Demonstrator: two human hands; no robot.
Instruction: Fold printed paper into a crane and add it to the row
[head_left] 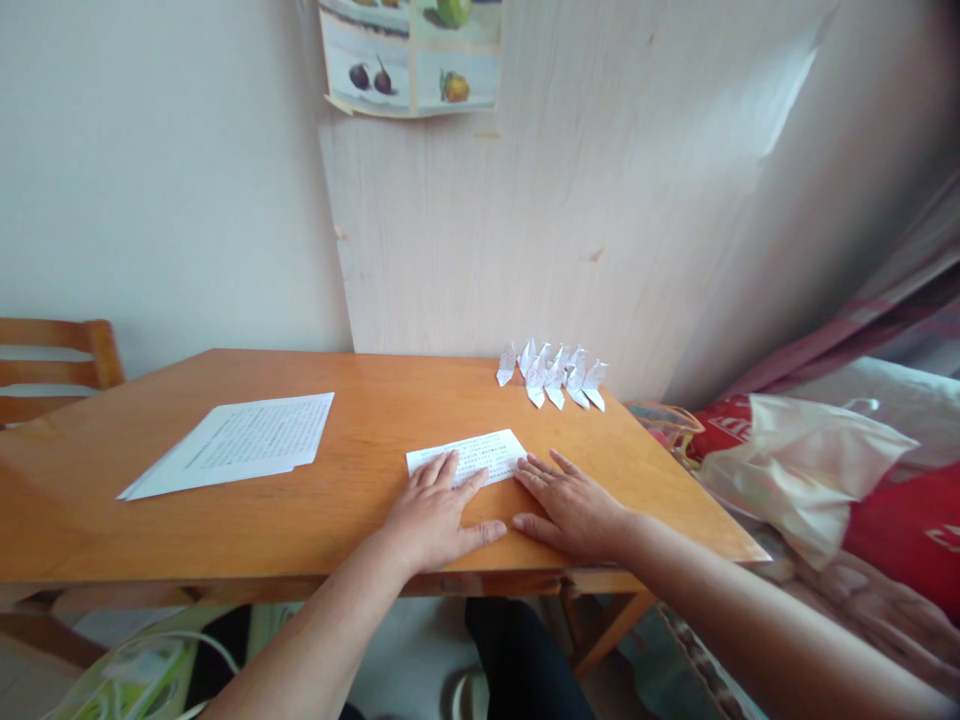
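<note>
A folded sheet of printed paper [480, 452] lies flat near the front of the wooden table [390, 400]. My left hand [439, 510] rests on its left part and lower edge, palm down with the fingers spread. At the paper's right end, my right hand [570, 505] lies flat, fingertips touching the edge and thumb stretched toward the left thumb. Both hands hide the lower side of the paper. Several small folded paper figures [555, 380] stand grouped at the back right of the table.
A stack of printed sheets [255, 440] lies on the table's left side. Behind is a wall with fruit pictures [412, 60]. Right of the table are a pale plastic bag [802, 460] and red bags [907, 530]. A wooden chair [60, 365] stands at the left.
</note>
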